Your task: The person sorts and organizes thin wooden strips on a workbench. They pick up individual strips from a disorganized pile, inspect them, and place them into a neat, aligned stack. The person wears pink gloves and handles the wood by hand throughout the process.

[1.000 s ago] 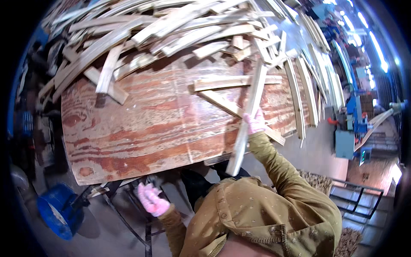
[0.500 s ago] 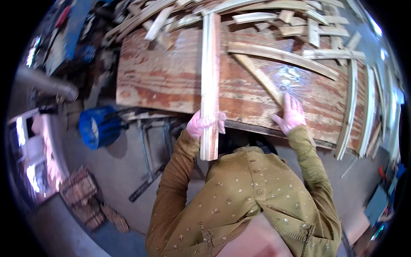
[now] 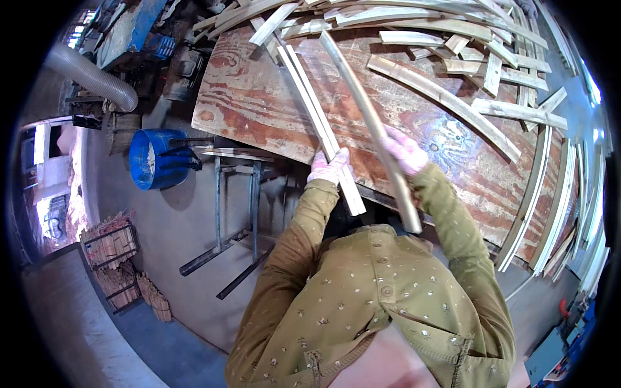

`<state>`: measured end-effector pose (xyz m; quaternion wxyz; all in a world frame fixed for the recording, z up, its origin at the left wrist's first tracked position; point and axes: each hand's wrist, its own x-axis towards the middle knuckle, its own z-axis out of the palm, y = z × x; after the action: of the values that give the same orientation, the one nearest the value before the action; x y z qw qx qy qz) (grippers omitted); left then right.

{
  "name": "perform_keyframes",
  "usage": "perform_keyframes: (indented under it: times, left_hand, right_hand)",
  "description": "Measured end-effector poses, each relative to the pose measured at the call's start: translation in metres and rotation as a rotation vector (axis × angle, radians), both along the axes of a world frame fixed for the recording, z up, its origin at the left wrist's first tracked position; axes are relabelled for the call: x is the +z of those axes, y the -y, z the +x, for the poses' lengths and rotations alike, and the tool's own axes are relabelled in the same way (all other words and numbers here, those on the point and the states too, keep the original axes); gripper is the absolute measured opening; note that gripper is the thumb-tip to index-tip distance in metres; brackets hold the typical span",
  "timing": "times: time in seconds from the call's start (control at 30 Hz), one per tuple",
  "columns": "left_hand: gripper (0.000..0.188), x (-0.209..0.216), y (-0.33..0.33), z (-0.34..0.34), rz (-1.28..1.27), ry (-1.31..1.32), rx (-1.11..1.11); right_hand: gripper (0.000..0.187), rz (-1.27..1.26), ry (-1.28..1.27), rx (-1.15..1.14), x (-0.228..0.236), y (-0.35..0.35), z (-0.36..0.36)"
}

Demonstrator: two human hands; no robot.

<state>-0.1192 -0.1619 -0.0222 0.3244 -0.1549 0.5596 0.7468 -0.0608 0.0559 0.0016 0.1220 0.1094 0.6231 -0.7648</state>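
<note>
Two hands, both in pink gloves, at near edge of plywood tabletop (image 3: 259, 110). Left hand (image 3: 328, 168) closed on a pair of flat pale slats (image 3: 318, 119) lying side by side on the top, near ends sticking out past its edge. Right hand (image 3: 404, 150) closed round a long curved strip (image 3: 369, 123), just right of the slats, also running from far side of the top out over near edge. Loose wood offcuts (image 3: 453, 26) heaped along top's far and right sides. Blue bucket (image 3: 155, 158) on floor left of the top, grey duct hose (image 3: 90, 77) beyond it.
</note>
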Motion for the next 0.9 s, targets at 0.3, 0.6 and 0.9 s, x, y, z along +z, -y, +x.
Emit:
perform_keyframes:
  times: [0.3, 0.6, 0.9]
  left_hand:
    - [0.07, -0.007, 0.015, -0.023, 0.085, 0.461, 0.016]
    - [0.036, -0.019, 0.016, -0.021, 0.054, 0.086, 0.07]
    - [0.033, -0.014, -0.016, -0.009, 0.465, 0.279, -0.013]
  right_hand:
    - [0.06, -0.63, 0.208, 0.018, -0.029, 0.032, -0.022]
    - [0.076, 0.439, 0.178, 0.159, 0.033, 0.019, -0.043]
    - [0.06, 0.65, -0.103, 0.089, 0.009, 0.012, -0.016]
